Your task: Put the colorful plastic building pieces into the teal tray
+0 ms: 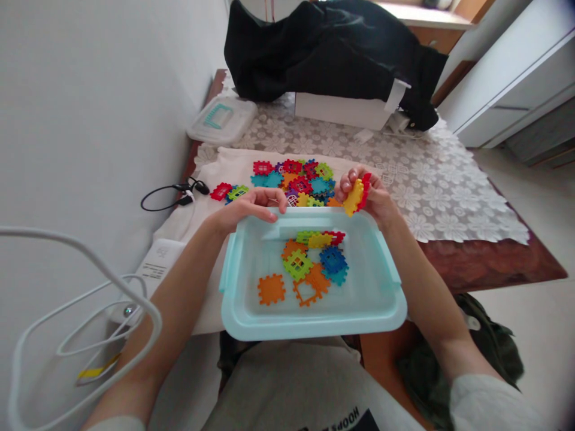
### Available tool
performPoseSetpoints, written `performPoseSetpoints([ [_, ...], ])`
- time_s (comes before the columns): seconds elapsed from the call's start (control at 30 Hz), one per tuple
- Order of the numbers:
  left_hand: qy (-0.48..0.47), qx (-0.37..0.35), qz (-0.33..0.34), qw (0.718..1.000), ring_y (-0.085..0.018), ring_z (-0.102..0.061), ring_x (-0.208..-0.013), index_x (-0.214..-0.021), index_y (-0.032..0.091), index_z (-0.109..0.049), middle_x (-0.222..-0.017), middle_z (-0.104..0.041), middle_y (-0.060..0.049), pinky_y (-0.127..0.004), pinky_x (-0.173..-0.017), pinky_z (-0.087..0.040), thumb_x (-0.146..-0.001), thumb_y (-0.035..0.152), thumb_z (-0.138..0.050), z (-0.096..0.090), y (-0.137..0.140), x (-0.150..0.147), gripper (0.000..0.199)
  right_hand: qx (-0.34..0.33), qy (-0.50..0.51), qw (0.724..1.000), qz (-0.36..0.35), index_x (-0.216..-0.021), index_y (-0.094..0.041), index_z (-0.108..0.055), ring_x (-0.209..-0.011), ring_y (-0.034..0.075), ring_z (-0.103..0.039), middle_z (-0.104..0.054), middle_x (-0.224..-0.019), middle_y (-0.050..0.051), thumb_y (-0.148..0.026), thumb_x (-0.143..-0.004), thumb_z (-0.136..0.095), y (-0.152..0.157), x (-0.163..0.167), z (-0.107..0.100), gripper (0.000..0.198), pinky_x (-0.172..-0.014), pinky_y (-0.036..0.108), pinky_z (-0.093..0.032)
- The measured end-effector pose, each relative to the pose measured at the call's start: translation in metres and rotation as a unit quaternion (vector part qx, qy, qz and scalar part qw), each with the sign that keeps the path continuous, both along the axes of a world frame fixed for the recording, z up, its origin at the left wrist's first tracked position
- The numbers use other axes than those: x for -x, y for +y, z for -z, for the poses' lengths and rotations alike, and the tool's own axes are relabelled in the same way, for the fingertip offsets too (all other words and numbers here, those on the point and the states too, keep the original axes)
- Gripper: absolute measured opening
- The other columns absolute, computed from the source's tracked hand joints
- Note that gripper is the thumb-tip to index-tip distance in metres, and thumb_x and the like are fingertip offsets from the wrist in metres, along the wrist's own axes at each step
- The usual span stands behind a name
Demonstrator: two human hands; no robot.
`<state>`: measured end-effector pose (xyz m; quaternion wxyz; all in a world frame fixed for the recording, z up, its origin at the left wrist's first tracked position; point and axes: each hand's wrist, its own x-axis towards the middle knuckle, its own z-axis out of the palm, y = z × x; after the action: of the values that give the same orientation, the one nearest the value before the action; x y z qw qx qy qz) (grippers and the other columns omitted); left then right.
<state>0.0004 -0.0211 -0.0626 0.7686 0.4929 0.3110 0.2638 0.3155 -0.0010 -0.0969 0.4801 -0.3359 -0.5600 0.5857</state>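
Table (449, 197) with lace cloth; pale blue tub (314, 317) at its near edge, holding loose plastic tiles (309, 266). Right hand (372, 194) is over the tub's far right corner, fingers pinching a yellow tile (353, 197) and a red tile (365, 188), both held on edge, just above the rim. Left hand (251, 209) rests on the far left rim, fingers loosely curled, apparently empty. Tile pile (296, 176) lies beyond; whether the two tiles are joined is unclear.

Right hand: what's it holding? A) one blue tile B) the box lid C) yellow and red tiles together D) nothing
C: the right hand pinches a yellow tile and a red tile together above the far rim of the light blue box.
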Motion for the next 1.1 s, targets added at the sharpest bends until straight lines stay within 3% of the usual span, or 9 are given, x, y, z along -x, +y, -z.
performPoseSetpoints([
  [0.23, 0.01, -0.002, -0.004, 1.0, -0.009, -0.058, -0.053, -0.083, 0.016, -0.071, -0.072, -0.07, 0.002, -0.017, -0.047, -0.042, -0.063, 0.017, -0.089, 0.001, -0.001, 0.0, 0.027, 0.015, 0.046, 0.998, -0.038, -0.095, -0.03, -0.064, -0.08, 0.022, -0.07, -0.072, -0.093, 0.001, -0.063, -0.065, -0.099, -0.009, 0.0, -0.01, 0.057, -0.076, 0.042, -0.065],
  [0.4, 0.011, 0.006, -0.002, 1.0, -0.009, -0.059, -0.052, -0.083, 0.016, -0.072, -0.07, -0.07, 0.002, -0.017, -0.046, -0.043, -0.062, 0.018, -0.091, 0.001, -0.001, 0.0, 0.028, -0.005, -0.011, 0.994, -0.111, -0.109, -0.029, -0.072, -0.11, 0.036, -0.078, -0.08, -0.109, 0.009, -0.081, -0.063, -0.091, -0.013, -0.007, -0.012, 0.072, -0.101, 0.06, -0.064],
  [0.53, 0.02, 0.01, -0.007, 1.0, -0.01, -0.06, -0.051, -0.083, 0.016, -0.073, -0.069, -0.07, 0.001, -0.018, -0.045, -0.043, -0.062, 0.019, -0.094, 0.004, 0.0, 0.003, 0.03, -0.079, -0.062, 0.994, 0.035, -0.116, -0.033, -0.073, -0.121, 0.032, -0.075, -0.08, -0.121, 0.008, -0.094, -0.083, -0.062, 0.0, -0.003, -0.009, 0.07, -0.104, 0.054, -0.063],
  [0.6, 0.025, 0.013, -0.005, 1.0, -0.009, -0.059, -0.05, -0.085, 0.017, -0.074, -0.068, -0.069, 0.001, -0.017, -0.045, -0.043, -0.063, 0.019, -0.095, 0.004, 0.001, 0.004, 0.03, -0.124, -0.164, 0.973, 0.103, -0.121, -0.032, -0.073, -0.123, 0.03, -0.074, -0.079, -0.124, 0.009, -0.086, -0.092, -0.059, 0.009, -0.001, 0.0, 0.063, -0.109, 0.051, -0.06],
  [0.67, 0.019, 0.011, 0.0, 1.0, -0.009, -0.059, -0.051, -0.085, 0.016, -0.074, -0.069, -0.07, 0.001, -0.017, -0.046, -0.045, -0.063, 0.019, -0.094, 0.003, 0.001, 0.003, 0.03, -0.169, -0.305, 0.927, 0.139, -0.133, -0.029, -0.072, -0.133, 0.033, -0.068, -0.076, -0.136, 0.012, -0.076, -0.096, -0.063, 0.016, 0.0, 0.012, 0.06, -0.12, 0.056, -0.052],
  [0.8, 0.003, 0.005, 0.002, 1.0, -0.009, -0.06, -0.054, -0.082, 0.015, -0.073, -0.071, -0.07, 0.001, -0.016, -0.048, -0.047, -0.062, 0.017, -0.093, -0.002, 0.001, -0.001, 0.028, -0.205, -0.499, 0.836, 0.097, -0.151, -0.027, -0.065, -0.153, 0.041, -0.052, -0.063, -0.16, 0.014, -0.058, -0.093, -0.077, 0.024, 0.001, 0.04, 0.067, -0.134, 0.07, -0.025],
  [0.9, 0.005, 0.004, 0.002, 1.0, -0.008, -0.059, -0.052, -0.082, 0.015, -0.073, -0.069, -0.069, 0.002, -0.016, -0.046, -0.044, -0.063, 0.016, -0.092, -0.003, 0.0, -0.002, 0.027, -0.208, -0.512, 0.832, 0.054, -0.137, -0.027, -0.075, -0.142, 0.039, -0.061, -0.072, -0.147, 0.013, -0.05, -0.092, -0.079, 0.03, 0.0, 0.051, 0.051, -0.129, 0.065, -0.036],
  [1.0, 0.004, -0.002, 0.004, 1.0, -0.009, -0.059, -0.052, -0.082, 0.015, -0.073, -0.069, -0.07, 0.002, -0.016, -0.047, -0.045, -0.063, 0.016, -0.091, -0.004, -0.001, -0.003, 0.026, -0.217, -0.493, 0.84, 0.068, -0.115, -0.025, -0.082, -0.124, 0.035, -0.07, -0.078, -0.127, 0.012, -0.039, -0.09, -0.076, 0.036, -0.004, 0.051, 0.029, -0.116, 0.054, -0.051],
  [1.1, -0.002, -0.006, 0.007, 1.0, -0.008, -0.06, -0.052, -0.082, 0.015, -0.073, -0.069, -0.07, 0.002, -0.016, -0.048, -0.046, -0.065, 0.015, -0.091, -0.005, 0.0, -0.003, 0.025, -0.216, -0.474, 0.849, 0.09, -0.102, -0.026, -0.082, -0.117, 0.032, -0.071, -0.079, -0.117, 0.01, -0.031, -0.09, -0.074, 0.037, -0.004, 0.045, 0.016, -0.112, 0.05, -0.054],
])
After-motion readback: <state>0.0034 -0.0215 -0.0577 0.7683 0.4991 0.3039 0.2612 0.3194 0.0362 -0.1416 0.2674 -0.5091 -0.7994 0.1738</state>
